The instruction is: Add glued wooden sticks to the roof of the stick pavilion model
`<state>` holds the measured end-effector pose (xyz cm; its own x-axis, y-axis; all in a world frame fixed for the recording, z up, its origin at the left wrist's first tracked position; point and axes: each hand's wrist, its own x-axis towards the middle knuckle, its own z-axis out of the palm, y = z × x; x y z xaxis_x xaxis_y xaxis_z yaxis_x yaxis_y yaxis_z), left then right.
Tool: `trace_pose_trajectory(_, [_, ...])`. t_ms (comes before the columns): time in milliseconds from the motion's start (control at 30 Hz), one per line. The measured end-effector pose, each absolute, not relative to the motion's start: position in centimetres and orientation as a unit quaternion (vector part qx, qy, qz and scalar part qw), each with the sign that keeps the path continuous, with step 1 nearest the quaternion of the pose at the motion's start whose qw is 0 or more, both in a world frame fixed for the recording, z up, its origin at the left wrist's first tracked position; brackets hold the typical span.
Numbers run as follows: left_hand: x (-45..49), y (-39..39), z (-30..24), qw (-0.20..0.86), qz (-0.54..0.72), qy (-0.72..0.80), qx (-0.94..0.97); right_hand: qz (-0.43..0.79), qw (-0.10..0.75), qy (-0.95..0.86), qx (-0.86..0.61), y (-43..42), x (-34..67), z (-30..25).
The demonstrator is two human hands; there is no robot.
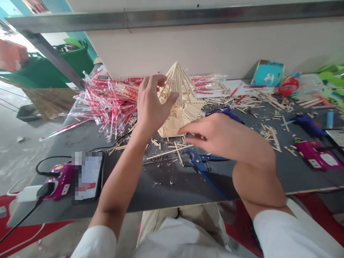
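Note:
A small model house (172, 118) built of thin wooden sticks, with a pointed open-frame roof, stands on the dark table. My left hand (154, 102) is at the left side of its roof, thumb in front and bent fingers at the sloping edge, gripping it. Close to the front right corner of the model's base is my right hand (223, 138), fingers curled together toward the thumb; whatever lies between them is too small to make out. Below the hands are a blue-handled cutter (200, 163), a clear ruler (163, 157) and loose sticks (178, 154).
Red-and-clear plastic wrappers (110, 100) pile up at the left back. Blue glue guns (309, 124) lie to the right, among scattered stick offcuts. A phone (92, 175) and a purple power strip (60, 181) sit at the left; another purple strip (318, 154) is at the right.

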<state>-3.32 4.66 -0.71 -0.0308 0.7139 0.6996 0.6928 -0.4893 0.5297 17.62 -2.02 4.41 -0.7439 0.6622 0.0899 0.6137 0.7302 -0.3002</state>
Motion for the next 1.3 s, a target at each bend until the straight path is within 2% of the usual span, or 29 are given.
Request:
trace_pose_trajectory(100, [-3.1,3.4,0.4,0.028,0.512,0.479,0.712,0.103,0.227,-0.883,-0.397,-0.5,18.7,4.7])
trace_pose_trajectory(200, [-2.6,2.3,1.3,0.109,0.481,0.457,0.74,0.124,0.316,-0.846,-0.412,0.6,18.7,4.3])
trace_pose_trajectory(300, [-2.1,1.8,1.4,0.186,0.451,0.454,0.746,0.164,0.363,-0.817,-0.418,1.2,18.3,3.6])
trace_pose_trajectory(400, [-1.9,2.0,1.2,0.213,0.45,0.455,0.738,0.184,0.384,-0.804,-0.415,1.6,17.7,3.1])
trace_pose_trajectory(667, [-2.0,2.5,0.7,0.304,0.458,0.405,0.731,0.212,0.383,-0.8,-0.41,2.2,17.3,2.5])
trace_pose_trajectory(933, [-2.0,2.9,0.3,0.303,0.474,0.441,0.699,0.246,0.394,-0.794,-0.392,2.7,17.4,2.1])
trace_pose_trajectory(1167, [-1.9,2.6,0.7,0.325,0.484,0.465,0.666,0.128,0.353,-0.858,-0.351,3.2,17.9,2.0])
trace_pose_trajectory(1300, [-1.9,2.6,0.7,0.329,0.479,0.465,0.668,0.11,0.318,-0.864,-0.373,3.0,17.9,2.1])
